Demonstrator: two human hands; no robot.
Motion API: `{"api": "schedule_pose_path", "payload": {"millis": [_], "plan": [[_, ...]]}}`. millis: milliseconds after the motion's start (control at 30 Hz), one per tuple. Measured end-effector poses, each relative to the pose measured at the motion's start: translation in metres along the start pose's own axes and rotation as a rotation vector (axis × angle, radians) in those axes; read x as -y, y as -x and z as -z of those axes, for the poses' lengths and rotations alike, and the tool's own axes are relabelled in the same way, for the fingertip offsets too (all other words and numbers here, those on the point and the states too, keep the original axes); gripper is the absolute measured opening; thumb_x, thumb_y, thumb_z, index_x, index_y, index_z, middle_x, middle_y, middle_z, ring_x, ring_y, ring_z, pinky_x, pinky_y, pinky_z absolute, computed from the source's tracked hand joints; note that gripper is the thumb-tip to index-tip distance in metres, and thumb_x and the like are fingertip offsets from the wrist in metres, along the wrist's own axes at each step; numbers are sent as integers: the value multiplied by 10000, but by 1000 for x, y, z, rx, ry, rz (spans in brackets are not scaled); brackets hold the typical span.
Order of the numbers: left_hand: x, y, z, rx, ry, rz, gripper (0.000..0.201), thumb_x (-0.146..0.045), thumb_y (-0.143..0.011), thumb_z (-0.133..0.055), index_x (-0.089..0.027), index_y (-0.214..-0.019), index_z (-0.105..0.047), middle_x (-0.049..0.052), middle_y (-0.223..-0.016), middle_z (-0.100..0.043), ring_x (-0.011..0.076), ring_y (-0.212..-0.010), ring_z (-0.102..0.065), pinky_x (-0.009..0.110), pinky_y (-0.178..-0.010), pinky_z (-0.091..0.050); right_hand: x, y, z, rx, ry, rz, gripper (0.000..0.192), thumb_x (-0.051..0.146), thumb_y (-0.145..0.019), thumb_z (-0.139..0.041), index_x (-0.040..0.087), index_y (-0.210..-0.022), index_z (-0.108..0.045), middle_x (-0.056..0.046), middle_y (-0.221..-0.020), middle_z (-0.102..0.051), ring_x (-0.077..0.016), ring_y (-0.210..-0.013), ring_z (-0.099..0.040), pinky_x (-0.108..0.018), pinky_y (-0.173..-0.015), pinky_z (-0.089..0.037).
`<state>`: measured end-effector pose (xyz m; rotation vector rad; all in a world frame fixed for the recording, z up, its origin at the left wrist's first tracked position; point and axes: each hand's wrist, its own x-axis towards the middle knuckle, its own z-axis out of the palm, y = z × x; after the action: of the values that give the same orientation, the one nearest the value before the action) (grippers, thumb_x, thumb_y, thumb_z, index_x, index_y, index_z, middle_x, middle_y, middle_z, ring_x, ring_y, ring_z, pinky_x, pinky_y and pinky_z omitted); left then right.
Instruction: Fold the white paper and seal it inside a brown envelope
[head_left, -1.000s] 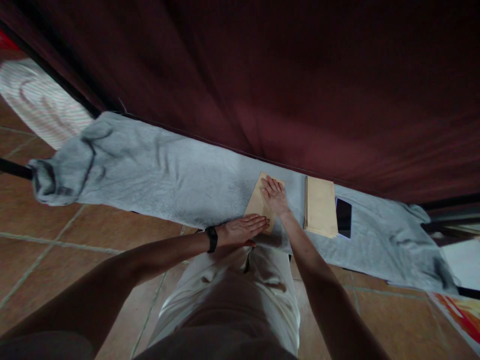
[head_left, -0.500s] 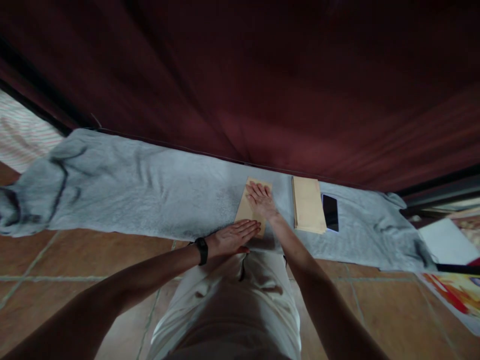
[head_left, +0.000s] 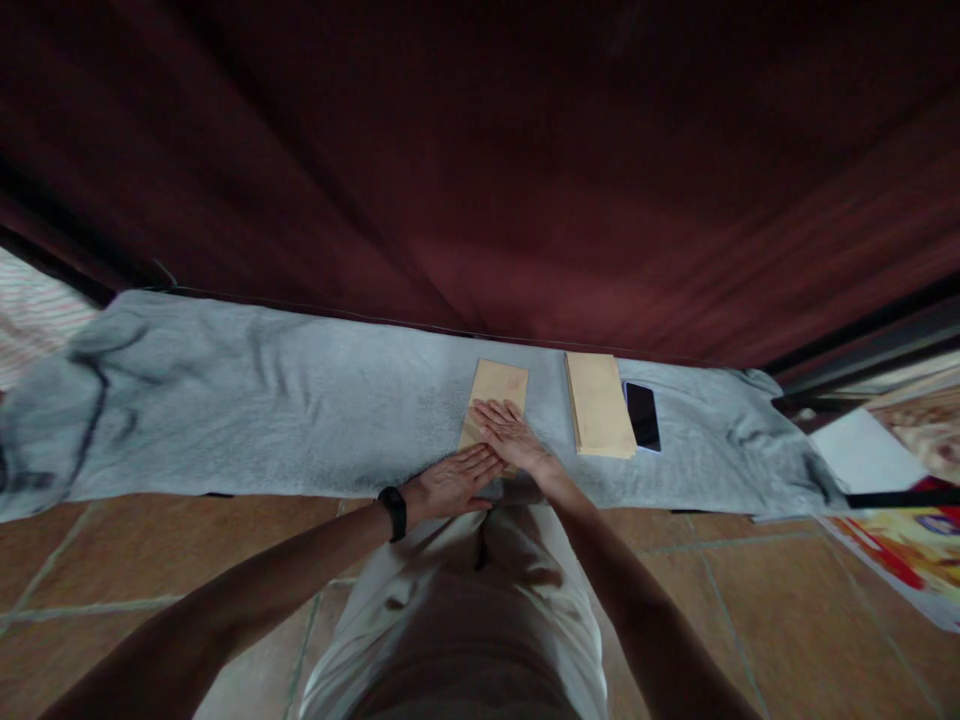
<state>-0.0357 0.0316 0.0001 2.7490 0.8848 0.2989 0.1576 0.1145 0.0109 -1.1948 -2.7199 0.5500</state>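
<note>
- A tan envelope (head_left: 496,395) is laid flat on the grey towel (head_left: 300,400), roughly mid-length, close to the near edge.
- Its lower half is pressed by the right hand (head_left: 510,435), palm down, fingers stretched out flat, nothing gripped.
- The near corner is pinned by the left hand (head_left: 454,480), fingers also flat and straight; a black watch (head_left: 393,511) is worn on that wrist.
- Just to the right, a stack of envelopes (head_left: 598,404) is seen, with a phone (head_left: 643,416) beside it.
- Dark red curtain (head_left: 525,180) is hung behind.
</note>
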Motion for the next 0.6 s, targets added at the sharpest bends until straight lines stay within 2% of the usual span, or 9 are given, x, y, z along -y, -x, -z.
{"api": "schedule_pose_path", "payload": {"millis": [233,433,600], "plan": [[0,2,-2,-20,-27,7,631,-538,-972,-570,-131,-1451,-521,190,-1512,-543,300,-1450,-456,456,-1216,-342,14,25,-5,-10,-131,-12,506,434,-1117,-225,279,-1532,-469,1,-1619,-419,-154,-1539,-314,-460,-1306,-193],[1,4,0,-9,-64,6,644,-549,-983,-543,-121,-1463,-517,196,-1488,-567,298,-1430,-484,446,-1197,-371,24,49,-11,-97,-250,-27,531,415,-1124,-169,269,-1495,-520,-15,-1559,-508,-131,-1492,-400,-444,-1288,-248],[0,9,5,-28,-80,5,585,-515,-1005,-518,-109,-1424,-561,193,-1468,-587,299,-1417,-505,443,-1182,-406,33,76,-17,-194,-197,-21,492,378,-1124,-220,264,-1541,-455,-31,-1560,-507,-135,-1476,-428,-435,-1287,-253]]}}
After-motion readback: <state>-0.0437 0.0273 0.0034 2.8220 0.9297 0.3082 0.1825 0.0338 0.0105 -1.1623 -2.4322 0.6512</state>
